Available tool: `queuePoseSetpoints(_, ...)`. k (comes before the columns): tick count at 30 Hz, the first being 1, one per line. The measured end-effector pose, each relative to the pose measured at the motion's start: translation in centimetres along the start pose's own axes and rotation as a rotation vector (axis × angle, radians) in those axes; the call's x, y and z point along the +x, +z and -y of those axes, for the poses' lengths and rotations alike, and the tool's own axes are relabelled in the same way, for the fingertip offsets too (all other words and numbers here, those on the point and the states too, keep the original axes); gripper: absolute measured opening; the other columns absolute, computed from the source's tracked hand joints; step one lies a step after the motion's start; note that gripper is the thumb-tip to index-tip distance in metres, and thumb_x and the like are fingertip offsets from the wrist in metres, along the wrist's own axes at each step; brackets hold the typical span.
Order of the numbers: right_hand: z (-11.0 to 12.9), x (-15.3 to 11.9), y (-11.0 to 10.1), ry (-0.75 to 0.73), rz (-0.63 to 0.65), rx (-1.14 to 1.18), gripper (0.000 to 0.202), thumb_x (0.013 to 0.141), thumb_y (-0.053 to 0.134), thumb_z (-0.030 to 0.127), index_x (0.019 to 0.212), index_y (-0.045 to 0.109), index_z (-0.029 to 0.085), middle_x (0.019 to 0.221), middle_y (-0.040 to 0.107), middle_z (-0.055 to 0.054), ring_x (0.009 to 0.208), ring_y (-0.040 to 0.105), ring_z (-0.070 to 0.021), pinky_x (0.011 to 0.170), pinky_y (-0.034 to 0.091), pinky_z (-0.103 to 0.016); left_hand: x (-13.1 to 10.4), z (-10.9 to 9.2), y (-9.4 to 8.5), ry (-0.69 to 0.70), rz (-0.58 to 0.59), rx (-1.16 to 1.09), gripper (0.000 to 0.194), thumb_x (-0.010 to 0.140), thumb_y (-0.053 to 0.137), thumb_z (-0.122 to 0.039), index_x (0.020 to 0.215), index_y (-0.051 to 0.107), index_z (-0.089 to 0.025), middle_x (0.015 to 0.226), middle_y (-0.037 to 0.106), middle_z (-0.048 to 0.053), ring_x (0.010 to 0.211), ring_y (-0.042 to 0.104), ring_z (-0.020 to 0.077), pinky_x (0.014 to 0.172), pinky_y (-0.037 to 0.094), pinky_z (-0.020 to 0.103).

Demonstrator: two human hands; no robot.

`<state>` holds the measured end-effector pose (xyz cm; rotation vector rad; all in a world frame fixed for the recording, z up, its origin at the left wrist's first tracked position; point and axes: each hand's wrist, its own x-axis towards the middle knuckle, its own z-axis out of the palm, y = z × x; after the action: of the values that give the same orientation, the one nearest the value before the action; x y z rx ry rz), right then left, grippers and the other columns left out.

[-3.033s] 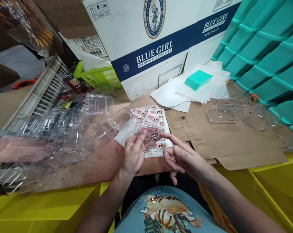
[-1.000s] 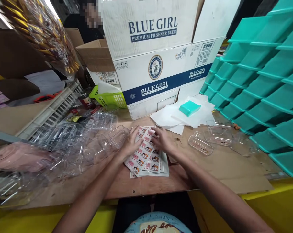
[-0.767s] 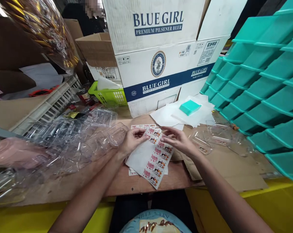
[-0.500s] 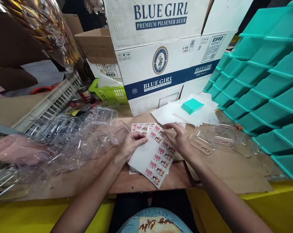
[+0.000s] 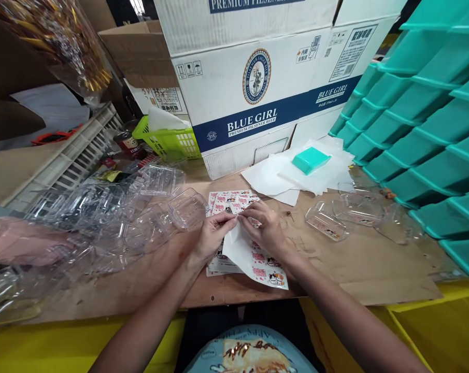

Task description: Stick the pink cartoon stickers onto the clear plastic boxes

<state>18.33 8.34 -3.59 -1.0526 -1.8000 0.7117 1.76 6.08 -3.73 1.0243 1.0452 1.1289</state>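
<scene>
A sticker sheet (image 5: 240, 248) with pink lettering and cartoon cats hangs curled between my hands; its left part is bare white backing. My left hand (image 5: 214, 232) pinches the sheet's upper edge between thumb and fingertips. Right beside it, my right hand (image 5: 266, 228) is closed in a pinch at the same edge, fingertips nearly touching the left ones. Whether a loose sticker is between the fingers is hidden. Beneath lies a stack of similar sticker sheets (image 5: 218, 199) on the wooden table (image 5: 148, 285).
Clear plastic boxes (image 5: 144, 228) crowd the left side. On the right are clear lids (image 5: 327, 221), some bearing stickers. White papers (image 5: 265, 176) hold a teal block (image 5: 310, 159). Behind stand a white beer carton (image 5: 226, 77), a green basket (image 5: 175, 144) and stacked teal trays (image 5: 421, 119).
My right hand has moved left to meet my left hand at the sheet's upper edge. The sheet has swung and curled, its lower end shifting right. The view has tilted down slightly.
</scene>
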Motion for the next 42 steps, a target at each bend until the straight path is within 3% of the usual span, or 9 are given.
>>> queuePoseSetpoints(6,-0.8,0.6,-1.5,0.221,-0.188,0.195,0.023,0.088,0.059,0.037,0.078,0.067,0.018,0.074,0.067,-0.005,0.066,0.060,-0.0174,0.060,0.048,-0.030,0.4,1.0,-1.2,-0.019,-0.050,0.147,0.029,0.073,0.076,-0.036,0.092,0.075,-0.014,0.086,0.073,0.007,0.074,0.064,0.0180,0.072,0.053,0.031)
queuePoseSetpoints(11,-0.2,0.9,-3.4,0.146,-0.422,0.086,0.018,0.092,0.057,0.034,0.082,0.061,0.020,0.081,0.063,-0.005,0.079,0.058,-0.0198,0.073,0.049,-0.034,-0.2,-0.1,0.1,0.273,-0.165,0.397,0.037,0.075,0.070,-0.019,0.112,0.072,-0.020,0.123,0.062,0.009,0.119,0.055,0.0234,0.108,0.040,0.038)
queuePoseSetpoints(17,2.2,-0.9,-2.6,-0.164,-0.119,-0.163,0.010,0.090,0.063,0.026,0.095,0.071,0.023,0.091,0.069,-0.008,0.091,0.057,-0.0244,0.087,0.047,-0.044,-1.0,-2.8,3.4,0.046,0.129,-0.097,0.045,0.072,0.059,-0.008,0.114,0.069,-0.017,0.125,0.066,0.010,0.126,0.055,0.0256,0.111,0.040,0.042)
queuePoseSetpoints(20,2.2,-1.3,-2.9,0.046,-0.170,0.096,0.026,0.087,0.068,0.034,0.111,0.070,0.024,0.104,0.069,-0.008,0.096,0.061,-0.0242,0.084,0.050,-0.041,-1.4,-2.8,3.3,-0.029,0.080,-0.282,0.045,0.067,0.061,-0.005,0.110,0.070,-0.017,0.125,0.067,0.010,0.128,0.054,0.0255,0.113,0.038,0.042)
queuePoseSetpoints(24,1.2,-0.6,-3.6,0.406,-0.158,0.469,0.028,0.079,0.075,0.044,0.089,0.073,0.018,0.083,0.069,-0.006,0.073,0.063,-0.0189,0.067,0.051,-0.033,-2.3,-2.5,2.9,0.026,0.157,-0.220,0.043,0.072,0.061,-0.008,0.113,0.069,-0.017,0.128,0.066,0.010,0.129,0.054,0.0263,0.115,0.037,0.045)
queuePoseSetpoints(29,1.0,0.0,-5.1,0.227,-0.458,0.411,0.016,0.078,0.077,0.036,0.078,0.074,0.021,0.084,0.064,-0.003,0.083,0.061,-0.0181,0.071,0.051,-0.030,-2.4,-3.7,-0.8,0.405,-0.207,0.571,0.044,0.086,0.061,-0.025,0.129,0.058,-0.022,0.138,0.054,0.011,0.128,0.051,0.0261,0.113,0.038,0.044)
queuePoseSetpoints(32,2.0,0.0,-5.2,0.212,-0.396,0.405,0.016,0.082,0.073,0.036,0.090,0.074,0.023,0.098,0.065,-0.005,0.096,0.061,-0.0200,0.080,0.053,-0.032,-1.0,-4.4,-4.2,0.417,-0.302,0.950,0.041,0.076,0.074,-0.030,0.113,0.065,-0.018,0.125,0.059,0.015,0.128,0.046,0.0353,0.115,0.029,0.054)
queuePoseSetpoints(37,3.8,-0.9,-3.5,0.253,-0.132,0.470,0.048,0.086,0.068,0.039,0.131,0.057,0.028,0.116,0.064,-0.009,0.106,0.061,-0.0221,0.089,0.055,-0.037,1.6,-4.1,-7.2,0.298,-0.283,0.876,0.009,0.071,0.075,-0.023,0.073,0.067,-0.018,0.095,0.069,0.015,0.110,0.058,0.0371,0.109,0.032,0.058)
queuePoseSetpoints(42,4.2,-1.2,-1.7,0.195,-0.117,0.399,0.079,0.084,0.070,0.039,0.151,0.029,0.032,0.124,0.060,-0.012,0.110,0.061,-0.0251,0.096,0.051,-0.045,1.4,-5.6,-7.2,0.258,-0.224,0.612,0.024,0.084,0.063,-0.038,0.086,0.071,-0.016,0.089,0.074,0.010,0.084,0.069,0.0232,0.083,0.055,0.041)
